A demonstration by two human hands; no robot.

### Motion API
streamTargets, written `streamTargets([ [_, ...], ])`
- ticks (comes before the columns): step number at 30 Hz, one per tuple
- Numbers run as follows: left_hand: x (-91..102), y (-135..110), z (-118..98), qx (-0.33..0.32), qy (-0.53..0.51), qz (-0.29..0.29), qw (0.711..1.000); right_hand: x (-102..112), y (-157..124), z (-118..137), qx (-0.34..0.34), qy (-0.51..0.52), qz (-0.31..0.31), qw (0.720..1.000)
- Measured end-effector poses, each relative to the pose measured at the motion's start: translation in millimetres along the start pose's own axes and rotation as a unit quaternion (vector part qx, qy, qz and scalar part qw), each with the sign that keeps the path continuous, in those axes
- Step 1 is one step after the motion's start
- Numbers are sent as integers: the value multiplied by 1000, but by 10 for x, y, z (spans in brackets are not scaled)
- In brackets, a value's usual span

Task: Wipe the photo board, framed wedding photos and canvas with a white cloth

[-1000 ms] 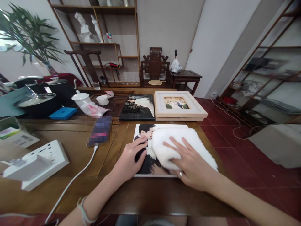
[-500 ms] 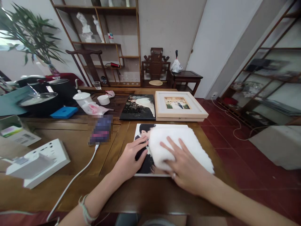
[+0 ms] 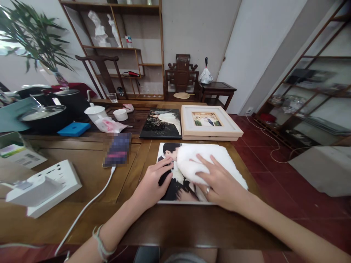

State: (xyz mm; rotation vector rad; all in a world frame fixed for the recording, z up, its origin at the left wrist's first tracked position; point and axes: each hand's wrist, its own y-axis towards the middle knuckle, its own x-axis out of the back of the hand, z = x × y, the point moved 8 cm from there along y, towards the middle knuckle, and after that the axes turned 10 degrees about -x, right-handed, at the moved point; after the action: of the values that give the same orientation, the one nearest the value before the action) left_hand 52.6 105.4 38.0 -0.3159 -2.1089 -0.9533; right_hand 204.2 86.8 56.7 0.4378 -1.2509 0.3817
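Observation:
A photo panel (image 3: pixel 167 195) of a couple, with white edges, lies flat on the table before me. My left hand (image 3: pixel 152 182) rests on its left part, fingers stretched out and holding nothing. Across the right half of the panel spreads a white fluffy towel (image 3: pixel 219 155), which hides much of the picture and hangs past its right edge. My right hand (image 3: pixel 219 182) presses on the towel, its fingers spread over the cloth, which bunches up beside the thumb.
Behind the panel lie a dark photo panel (image 3: pixel 161 124) and a light wooden picture frame (image 3: pixel 236 129). To the left are a phone (image 3: pixel 117 149) on a white cable (image 3: pixel 90 204), a power strip (image 3: pixel 70 179), a blue box (image 3: pixel 74 129), a white teapot (image 3: pixel 94 111) and a dark pot (image 3: pixel 44 122).
My right hand has shifted slightly right and up with the towel, whose near edge has bunched up. More of the photo's lower middle shows. My left hand has stayed in place.

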Motion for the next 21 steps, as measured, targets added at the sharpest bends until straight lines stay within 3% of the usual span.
streamTargets([
  [4,9,-9,13,18,-16,4,1000,-23,355,-128,-36,-18,-15,999],
  [8,82,-18,14,44,-67,-17,997,-111,386,85,-24,-50,11,998],
  [15,110,-38,40,75,-103,-39,991,-210,-135,777,140,-8,86,986],
  [18,46,-38,34,67,-76,-4,995,-222,-378,807,149,-1,96,984],
  [21,-49,-36,16,52,-43,50,996,-209,-571,661,124,-13,85,989],
])
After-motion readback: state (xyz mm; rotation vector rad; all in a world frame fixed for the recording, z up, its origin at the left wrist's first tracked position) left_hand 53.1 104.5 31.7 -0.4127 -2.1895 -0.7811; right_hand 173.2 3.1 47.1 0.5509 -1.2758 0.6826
